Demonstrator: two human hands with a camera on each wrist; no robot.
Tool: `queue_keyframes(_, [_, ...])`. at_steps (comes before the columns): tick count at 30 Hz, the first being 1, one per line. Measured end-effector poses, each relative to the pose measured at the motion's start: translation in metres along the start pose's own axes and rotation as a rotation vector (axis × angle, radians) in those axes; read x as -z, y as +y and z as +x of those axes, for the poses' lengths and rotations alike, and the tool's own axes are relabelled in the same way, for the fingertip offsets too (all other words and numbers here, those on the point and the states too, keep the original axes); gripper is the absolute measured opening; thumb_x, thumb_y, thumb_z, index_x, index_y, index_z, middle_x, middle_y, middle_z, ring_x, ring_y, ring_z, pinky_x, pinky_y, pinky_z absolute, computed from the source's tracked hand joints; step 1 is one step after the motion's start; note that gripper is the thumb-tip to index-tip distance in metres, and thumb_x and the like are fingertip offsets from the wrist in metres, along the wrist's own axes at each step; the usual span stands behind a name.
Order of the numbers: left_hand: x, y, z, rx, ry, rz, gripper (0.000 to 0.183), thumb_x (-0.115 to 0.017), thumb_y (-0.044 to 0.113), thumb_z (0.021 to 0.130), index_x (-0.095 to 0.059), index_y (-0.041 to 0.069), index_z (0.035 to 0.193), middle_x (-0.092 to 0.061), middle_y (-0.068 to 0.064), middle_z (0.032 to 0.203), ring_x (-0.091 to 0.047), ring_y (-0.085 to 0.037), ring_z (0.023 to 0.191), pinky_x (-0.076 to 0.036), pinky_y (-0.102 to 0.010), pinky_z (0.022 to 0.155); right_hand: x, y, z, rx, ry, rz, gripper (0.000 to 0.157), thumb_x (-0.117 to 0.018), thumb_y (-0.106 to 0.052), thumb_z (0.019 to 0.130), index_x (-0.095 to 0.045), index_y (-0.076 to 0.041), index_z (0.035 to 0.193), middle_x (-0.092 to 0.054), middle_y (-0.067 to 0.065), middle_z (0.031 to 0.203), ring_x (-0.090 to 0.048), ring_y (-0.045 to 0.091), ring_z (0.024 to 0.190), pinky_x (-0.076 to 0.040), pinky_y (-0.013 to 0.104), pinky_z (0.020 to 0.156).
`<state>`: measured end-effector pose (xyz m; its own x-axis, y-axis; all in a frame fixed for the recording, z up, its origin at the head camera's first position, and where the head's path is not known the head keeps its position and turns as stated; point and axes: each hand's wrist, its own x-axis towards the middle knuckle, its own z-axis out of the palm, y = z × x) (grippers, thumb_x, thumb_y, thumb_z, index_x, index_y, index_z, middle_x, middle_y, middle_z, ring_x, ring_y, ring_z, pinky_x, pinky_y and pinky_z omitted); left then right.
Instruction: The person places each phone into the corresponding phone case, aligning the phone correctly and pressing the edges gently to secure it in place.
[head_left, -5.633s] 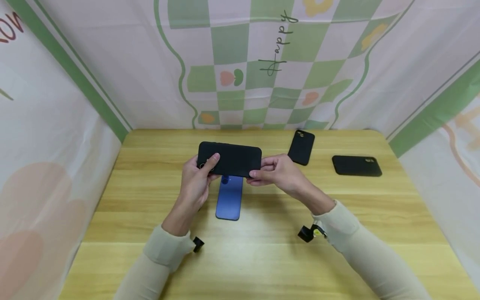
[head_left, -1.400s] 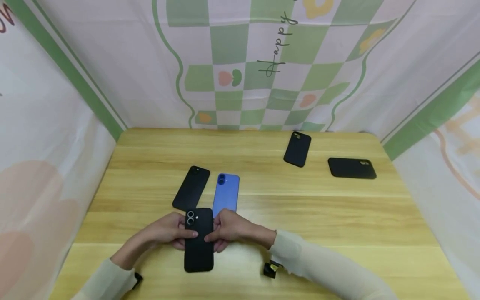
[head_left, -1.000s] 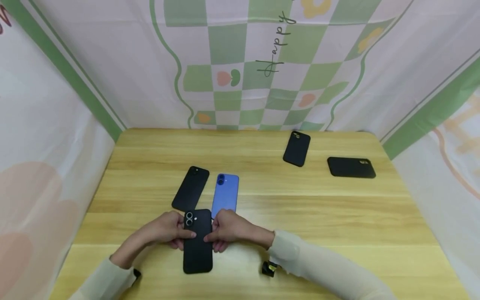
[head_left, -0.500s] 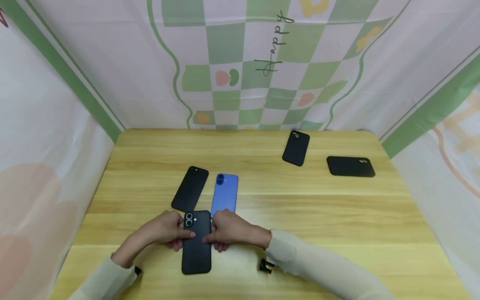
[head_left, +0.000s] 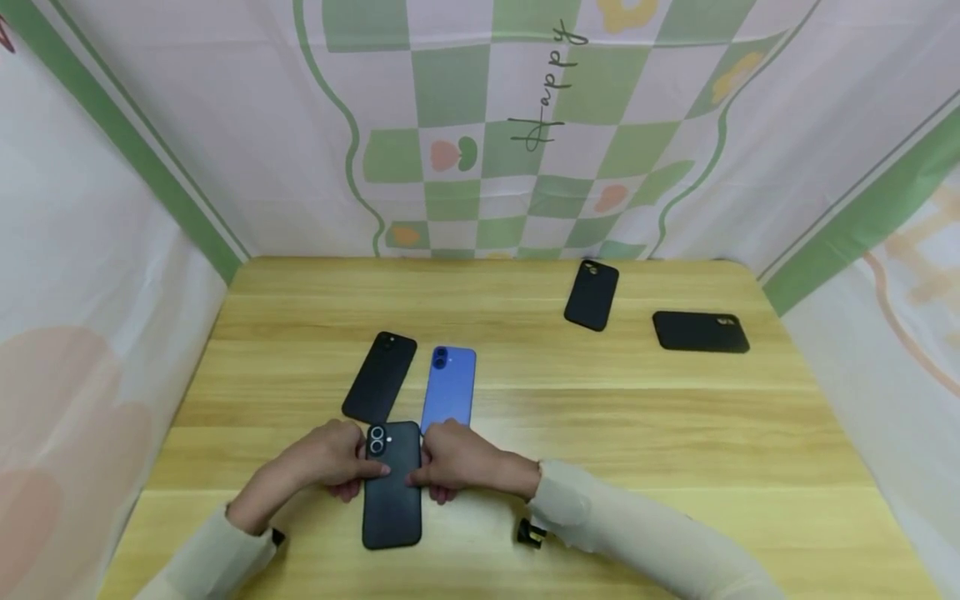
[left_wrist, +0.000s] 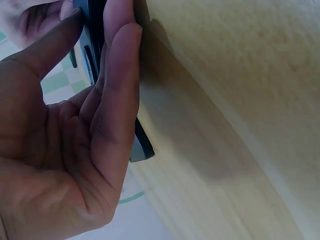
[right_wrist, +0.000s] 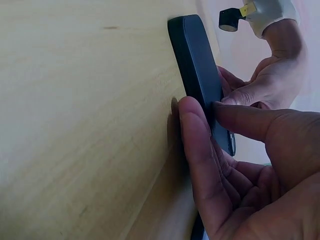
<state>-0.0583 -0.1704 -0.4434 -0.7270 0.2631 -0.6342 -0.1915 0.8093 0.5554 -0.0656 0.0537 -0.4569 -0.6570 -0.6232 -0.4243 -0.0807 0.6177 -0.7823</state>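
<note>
I am holding a black phone [head_left: 392,500] between both hands at the near left part of the wooden table [head_left: 570,433], its back facing up and its two ringed lenses sitting at the far left corner. My left hand [head_left: 330,457] is pinching the left edge, thumb pressing on the back and fingers curling under the side; my right hand [head_left: 457,457] is gripping the right edge the same way. Both grips are narrow, closing on the phone's thickness, and the thumbs are pointing at each other with a gap between them. I cannot tell whether the phone's underside is touching the wood.

Just beyond it, a second black phone [head_left: 379,379] is lying aslant on the left, and a blue phone [head_left: 450,385] is lying beside that one on the right, its near end hiding behind my right hand. At the far right, one black case [head_left: 592,296] is lying near the patterned cloth [head_left: 450,75], and another case [head_left: 701,332] is lying crosswise, its camera cutout facing right.
</note>
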Motion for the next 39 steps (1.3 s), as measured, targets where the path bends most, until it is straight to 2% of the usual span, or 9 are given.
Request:
queue_keyframes(11, [0.001, -0.001, -0.001, -0.005, 0.051, 0.091, 0.042, -0.081, 0.033, 0.095, -0.068, 0.01, 0.063, -0.064, -0.002, 0.053, -0.061, -0.014, 0.047, -0.045, -0.021, 0.046, 0.0, -0.003, -0.002, 0.006, 0.006, -0.063, 0.038, -0.083, -0.017, 0.095, -0.071, -0.009, 0.06, -0.066, 0.001, 0.05, -0.069, 0.021, 0.047, -0.055, 0.023, 0.044])
queue_keyframes(18, [0.002, -0.002, -0.002, -0.009, 0.051, 0.066, 0.04, -0.08, 0.032, 0.096, -0.068, 0.01, 0.066, -0.066, -0.003, 0.057, -0.063, -0.015, 0.05, -0.047, -0.023, 0.049, 0.001, -0.003, -0.002, 0.017, 0.003, -0.067, 0.039, -0.082, -0.018, 0.095, -0.071, -0.008, 0.059, -0.066, 0.002, 0.051, -0.069, 0.022, 0.047, -0.054, 0.022, 0.043])
queue_keyframes(22, [0.005, -0.004, -0.003, -0.025, 0.06, 0.082, 0.041, -0.078, 0.035, 0.098, -0.068, 0.011, 0.066, -0.065, -0.003, 0.057, -0.061, -0.015, 0.05, -0.044, -0.023, 0.05, 0.004, -0.002, -0.003, 0.038, 0.007, -0.122, 0.039, -0.082, -0.023, 0.096, -0.072, -0.011, 0.06, -0.065, -0.001, 0.05, -0.065, 0.014, 0.043, -0.051, 0.019, 0.043])
queue_keyframes(26, [0.012, -0.005, -0.005, -0.063, 0.094, 0.112, 0.042, -0.074, 0.037, 0.101, -0.067, 0.013, 0.067, -0.064, -0.001, 0.059, -0.058, -0.015, 0.052, -0.042, -0.026, 0.053, 0.014, 0.003, -0.005, 0.06, 0.034, -0.18, 0.036, -0.08, -0.028, 0.098, -0.073, -0.015, 0.065, -0.06, -0.009, 0.049, -0.056, 0.004, 0.043, -0.043, 0.017, 0.045])
queue_keyframes(29, [0.021, -0.005, -0.004, -0.092, 0.157, 0.131, 0.039, -0.071, 0.037, 0.103, -0.068, 0.013, 0.073, -0.063, 0.0, 0.061, -0.056, -0.015, 0.055, -0.042, -0.028, 0.055, 0.028, 0.008, -0.008, 0.072, 0.072, -0.19, 0.034, -0.078, -0.028, 0.099, -0.073, -0.015, 0.069, -0.059, -0.011, 0.052, -0.054, 0.004, 0.046, -0.039, 0.018, 0.046])
queue_keyframes(32, [0.031, -0.004, -0.002, -0.119, 0.281, 0.139, 0.032, -0.071, 0.037, 0.103, -0.07, 0.008, 0.091, -0.067, -0.002, 0.073, -0.059, -0.018, 0.063, -0.046, -0.032, 0.057, 0.047, 0.013, -0.013, 0.089, 0.133, -0.206, 0.03, -0.077, -0.026, 0.099, -0.074, -0.013, 0.073, -0.062, -0.009, 0.057, -0.054, 0.005, 0.049, -0.039, 0.019, 0.046])
queue_keyframes(35, [0.039, -0.003, 0.001, -0.133, 0.413, 0.128, 0.045, -0.071, 0.037, 0.103, -0.065, -0.003, 0.124, -0.072, -0.02, 0.108, -0.069, -0.035, 0.093, -0.059, -0.047, 0.075, 0.073, 0.019, -0.019, 0.092, 0.188, -0.223, 0.025, -0.076, -0.024, 0.1, -0.077, -0.01, 0.078, -0.069, -0.003, 0.063, -0.057, 0.006, 0.052, -0.042, 0.021, 0.048])
queue_keyframes(37, [0.043, -0.004, 0.004, -0.128, 0.467, 0.109, 0.064, -0.07, 0.037, 0.103, -0.05, -0.01, 0.144, -0.061, -0.032, 0.135, -0.062, -0.048, 0.119, -0.057, -0.061, 0.094, 0.094, 0.026, -0.023, 0.078, 0.224, -0.238, 0.023, -0.075, -0.023, 0.1, -0.078, -0.008, 0.082, -0.073, 0.001, 0.068, -0.061, 0.007, 0.054, -0.046, 0.022, 0.049])
queue_keyframes(39, [0.046, -0.005, 0.007, -0.122, 0.482, 0.093, 0.079, -0.069, 0.038, 0.104, -0.036, -0.013, 0.154, -0.045, -0.039, 0.151, -0.047, -0.056, 0.137, -0.048, -0.07, 0.105, 0.117, 0.036, -0.026, 0.047, 0.263, -0.241, 0.023, -0.074, -0.023, 0.101, -0.079, -0.006, 0.087, -0.076, 0.004, 0.073, -0.066, 0.011, 0.058, -0.05, 0.023, 0.052])
